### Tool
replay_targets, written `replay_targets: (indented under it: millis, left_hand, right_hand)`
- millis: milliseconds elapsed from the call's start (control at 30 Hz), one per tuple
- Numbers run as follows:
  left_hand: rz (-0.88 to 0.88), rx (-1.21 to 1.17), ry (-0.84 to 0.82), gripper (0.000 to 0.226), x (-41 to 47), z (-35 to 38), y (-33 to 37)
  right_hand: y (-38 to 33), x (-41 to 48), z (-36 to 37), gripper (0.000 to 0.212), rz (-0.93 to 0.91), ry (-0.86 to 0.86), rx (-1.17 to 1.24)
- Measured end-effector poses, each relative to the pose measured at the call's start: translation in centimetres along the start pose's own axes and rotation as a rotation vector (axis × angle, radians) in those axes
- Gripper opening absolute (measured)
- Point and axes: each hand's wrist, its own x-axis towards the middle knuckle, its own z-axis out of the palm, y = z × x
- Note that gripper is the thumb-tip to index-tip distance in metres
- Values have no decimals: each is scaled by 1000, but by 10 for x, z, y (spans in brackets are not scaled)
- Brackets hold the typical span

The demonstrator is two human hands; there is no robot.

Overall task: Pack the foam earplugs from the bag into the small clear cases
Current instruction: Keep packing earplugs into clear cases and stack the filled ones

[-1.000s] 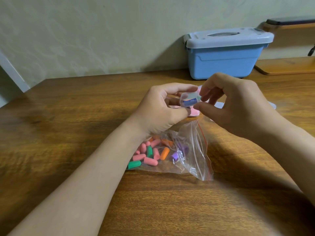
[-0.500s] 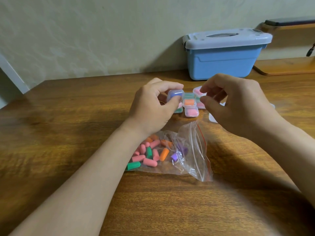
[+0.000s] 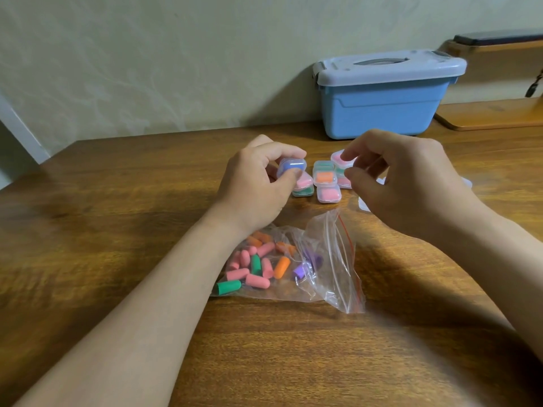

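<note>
My left hand (image 3: 252,186) pinches a small clear case with blue earplugs (image 3: 291,166) between thumb and fingers, on top of the left end of a cluster of filled clear cases (image 3: 324,177) holding pink, orange and green plugs. My right hand (image 3: 411,183) hovers at the right side of that cluster, thumb and forefinger apart with nothing between them, its forefinger over a pink case (image 3: 338,157). The clear zip bag (image 3: 332,259) lies nearer to me, mouth to the right, with several pink, orange, green and purple earplugs (image 3: 255,268) inside.
A blue lidded storage box (image 3: 382,95) stands against the wall behind the cases. A wooden stand (image 3: 493,113) is at the far right. Bits of empty clear cases (image 3: 364,204) show under my right hand. The wooden table (image 3: 117,230) spreads bare to the left.
Both hands held the blue-filled case together in the air; my right hand let go, and my left hand carried the case down and left onto the cluster of cases.
</note>
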Motion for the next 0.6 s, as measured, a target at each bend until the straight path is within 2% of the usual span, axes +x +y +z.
replay_targets:
  millis: [400, 600]
  left_hand:
    - [-46, 49, -29, 31, -2, 5, -3]
    - [6, 138, -65, 38, 1, 9, -7]
  right_hand:
    - [-4, 1, -4, 20, 18, 3, -1]
    - [-5, 1, -4, 21, 22, 4, 0]
